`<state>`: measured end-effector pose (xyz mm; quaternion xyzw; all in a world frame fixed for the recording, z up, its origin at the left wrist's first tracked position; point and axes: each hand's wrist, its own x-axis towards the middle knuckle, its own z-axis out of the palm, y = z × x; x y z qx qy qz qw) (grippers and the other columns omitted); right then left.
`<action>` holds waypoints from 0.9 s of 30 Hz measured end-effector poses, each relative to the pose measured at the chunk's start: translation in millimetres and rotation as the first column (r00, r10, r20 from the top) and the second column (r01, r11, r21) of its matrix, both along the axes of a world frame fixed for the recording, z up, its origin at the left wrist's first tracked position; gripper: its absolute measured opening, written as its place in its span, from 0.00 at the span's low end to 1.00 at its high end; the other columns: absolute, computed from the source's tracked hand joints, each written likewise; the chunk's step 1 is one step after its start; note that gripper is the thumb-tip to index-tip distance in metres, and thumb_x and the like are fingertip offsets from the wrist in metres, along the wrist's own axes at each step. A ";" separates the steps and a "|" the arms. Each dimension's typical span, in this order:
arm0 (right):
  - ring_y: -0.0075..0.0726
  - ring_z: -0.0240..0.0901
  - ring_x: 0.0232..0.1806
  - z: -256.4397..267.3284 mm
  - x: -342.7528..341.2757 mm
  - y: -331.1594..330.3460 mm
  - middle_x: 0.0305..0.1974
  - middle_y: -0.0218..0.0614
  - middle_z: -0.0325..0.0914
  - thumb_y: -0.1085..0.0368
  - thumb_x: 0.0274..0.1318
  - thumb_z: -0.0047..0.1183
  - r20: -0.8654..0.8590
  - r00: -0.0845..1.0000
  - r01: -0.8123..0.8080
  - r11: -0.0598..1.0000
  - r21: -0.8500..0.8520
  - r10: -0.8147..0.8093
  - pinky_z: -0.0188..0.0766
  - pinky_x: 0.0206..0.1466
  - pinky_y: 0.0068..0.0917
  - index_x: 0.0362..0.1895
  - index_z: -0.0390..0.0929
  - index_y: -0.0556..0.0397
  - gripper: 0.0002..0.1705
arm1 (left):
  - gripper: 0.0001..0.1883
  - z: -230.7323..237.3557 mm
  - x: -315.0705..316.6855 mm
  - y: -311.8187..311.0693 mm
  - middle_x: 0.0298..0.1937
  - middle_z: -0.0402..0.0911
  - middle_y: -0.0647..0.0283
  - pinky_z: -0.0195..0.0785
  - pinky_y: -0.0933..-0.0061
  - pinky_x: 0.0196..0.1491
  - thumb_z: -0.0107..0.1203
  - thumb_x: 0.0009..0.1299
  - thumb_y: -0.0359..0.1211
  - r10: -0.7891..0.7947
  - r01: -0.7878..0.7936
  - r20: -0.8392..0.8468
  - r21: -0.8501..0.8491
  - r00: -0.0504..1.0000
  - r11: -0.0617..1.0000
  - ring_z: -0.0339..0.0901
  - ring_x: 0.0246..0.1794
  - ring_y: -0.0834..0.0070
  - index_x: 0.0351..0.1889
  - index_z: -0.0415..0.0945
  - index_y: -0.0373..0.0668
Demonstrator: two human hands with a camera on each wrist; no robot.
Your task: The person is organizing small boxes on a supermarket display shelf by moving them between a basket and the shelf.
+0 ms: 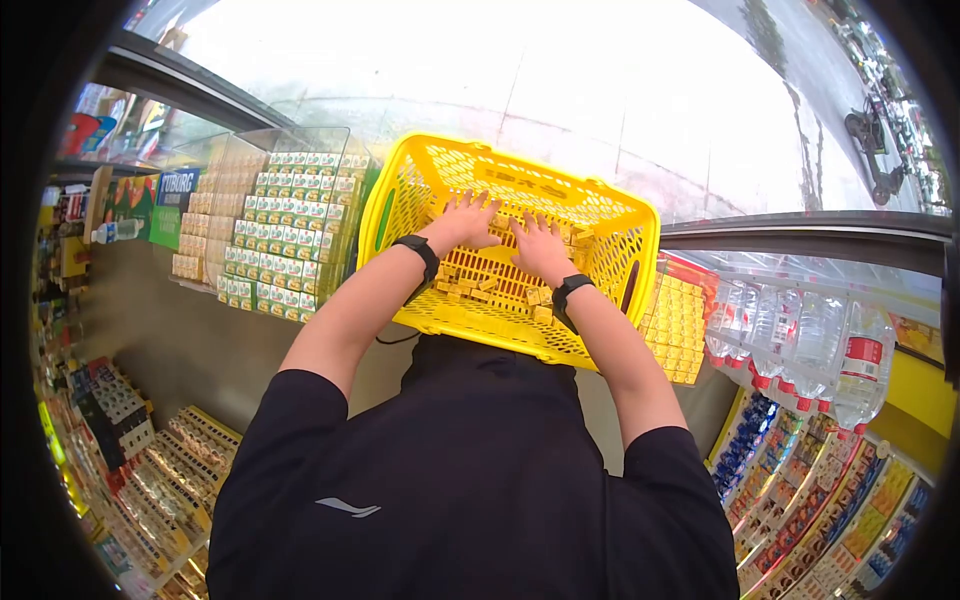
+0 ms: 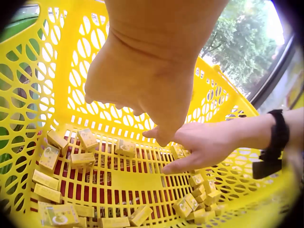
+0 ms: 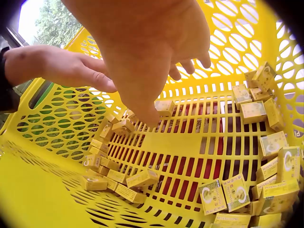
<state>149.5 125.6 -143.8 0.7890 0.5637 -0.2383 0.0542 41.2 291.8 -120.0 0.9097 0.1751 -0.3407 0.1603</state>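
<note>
The left hand (image 1: 467, 220) and the right hand (image 1: 540, 248) are held near each other inside a yellow basket (image 1: 500, 332), palms down. The fingers of both are apart and loosely extended, and nothing is seen gripped in either. Whether any fingertip is touching the basket wall cannot be told. Each wrist is circled by a black strap (image 1: 417, 255).

Below the hands, small yellow boxes (image 3: 212, 197) are scattered over the slotted floor of the basket. They are gathered in loose heaps toward the two ends, some lying flat, some tilted against one another, with a few placed singly between. A cup picture is printed on several. Red is seen through the floor slots.

The basket is set in front of the person, whose torso is covered by a black short-sleeved shirt (image 1: 480, 470) marked with a small grey logo. To its left, green-and-white packs (image 1: 285, 235) are stacked in rows behind clear panels. To its right, rows of yellow packs (image 1: 677, 325) are followed by clear bottles (image 1: 862, 365) with red caps. Shelves of goods (image 1: 830, 490) are seen at both lower corners. Beyond the basket, bright paving (image 1: 560, 70) is shown.
</note>
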 end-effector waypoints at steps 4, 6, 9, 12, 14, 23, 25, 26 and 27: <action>0.60 0.58 0.81 -28.3 -4.3 13.3 0.77 0.49 0.64 0.51 0.59 0.65 -0.016 0.994 0.108 0.994 0.025 -0.108 0.59 0.79 0.64 0.78 0.66 0.43 0.44 | 0.50 -31.6 1.0 -6.4 0.90 0.44 0.54 0.35 0.35 0.85 0.58 0.73 0.59 -0.004 0.003 0.040 0.016 0.999 1.000 0.38 0.89 0.46 0.88 0.46 0.60; 0.59 0.63 0.78 -43.9 -6.7 19.3 0.73 0.49 0.70 0.54 0.57 0.66 -0.026 0.982 0.187 0.970 0.157 -0.186 0.61 0.77 0.63 0.72 0.73 0.44 0.38 | 0.47 -44.8 3.1 -14.1 0.90 0.44 0.55 0.31 0.37 0.86 0.58 0.73 0.57 0.042 -0.042 0.043 -0.001 0.998 0.999 0.36 0.90 0.48 0.87 0.50 0.59; 0.56 0.69 0.72 -58.0 -10.6 23.5 0.67 0.47 0.75 0.58 0.55 0.65 -0.010 0.972 0.226 0.932 0.283 -0.233 0.64 0.73 0.60 0.61 0.83 0.45 0.27 | 0.44 -63.3 -0.5 -22.7 0.90 0.43 0.56 0.32 0.39 0.86 0.56 0.73 0.54 0.072 -0.078 0.075 0.088 0.995 0.993 0.36 0.90 0.50 0.86 0.52 0.60; 0.53 0.71 0.68 -77.0 -11.9 27.7 0.64 0.45 0.76 0.60 0.56 0.63 0.008 0.965 0.242 0.902 0.359 -0.263 0.65 0.71 0.58 0.54 0.88 0.44 0.20 | 0.44 -65.4 0.3 -23.1 0.90 0.43 0.55 0.32 0.40 0.86 0.57 0.73 0.54 0.115 -0.118 0.050 0.062 0.992 0.991 0.36 0.90 0.49 0.86 0.53 0.60; 0.52 0.70 0.69 -76.9 -11.6 27.5 0.64 0.44 0.76 0.61 0.56 0.63 0.018 0.962 0.250 0.908 0.337 -0.272 0.65 0.71 0.58 0.54 0.87 0.43 0.20 | 0.45 -65.2 0.2 -19.2 0.90 0.43 0.55 0.33 0.41 0.86 0.58 0.72 0.53 0.118 -0.120 0.046 0.056 0.992 0.991 0.36 0.90 0.48 0.86 0.52 0.61; 0.54 0.66 0.73 36.8 0.3 13.2 0.67 0.48 0.74 0.60 0.49 0.65 0.043 0.985 0.150 0.949 0.278 -0.169 0.60 0.74 0.63 0.46 0.89 0.46 0.17 | 0.35 -15.7 4.1 14.2 0.83 0.60 0.50 0.43 0.37 0.84 0.67 0.67 0.53 0.002 0.015 0.093 -0.173 0.996 0.985 0.53 0.85 0.47 0.73 0.75 0.59; 0.55 0.65 0.74 68.4 3.7 -5.4 0.68 0.49 0.73 0.60 0.49 0.65 0.012 0.982 0.172 0.928 0.329 -0.186 0.59 0.75 0.62 0.45 0.89 0.46 0.17 | 0.32 13.7 5.9 11.2 0.79 0.67 0.51 0.47 0.36 0.82 0.71 0.64 0.52 -0.058 0.112 0.255 -0.204 0.965 0.972 0.59 0.81 0.48 0.66 0.79 0.57; 0.57 0.64 0.75 82.8 5.7 -16.4 0.70 0.49 0.72 0.59 0.50 0.65 -0.029 0.980 0.190 0.904 0.383 -0.194 0.58 0.76 0.62 0.45 0.88 0.45 0.16 | 0.32 30.0 7.2 6.6 0.79 0.67 0.51 0.47 0.36 0.82 0.71 0.64 0.52 -0.067 0.126 0.267 -0.209 0.961 0.970 0.59 0.81 0.48 0.66 0.79 0.57; 0.57 0.64 0.75 97.6 6.5 -28.1 0.70 0.49 0.72 0.59 0.50 0.65 -0.015 0.978 0.197 0.904 0.379 -0.207 0.58 0.76 0.62 0.45 0.88 0.45 0.16 | 0.29 43.2 9.3 1.4 0.76 0.69 0.53 0.48 0.36 0.82 0.72 0.63 0.49 -0.102 0.181 0.388 -0.172 0.916 0.968 0.61 0.80 0.48 0.62 0.80 0.56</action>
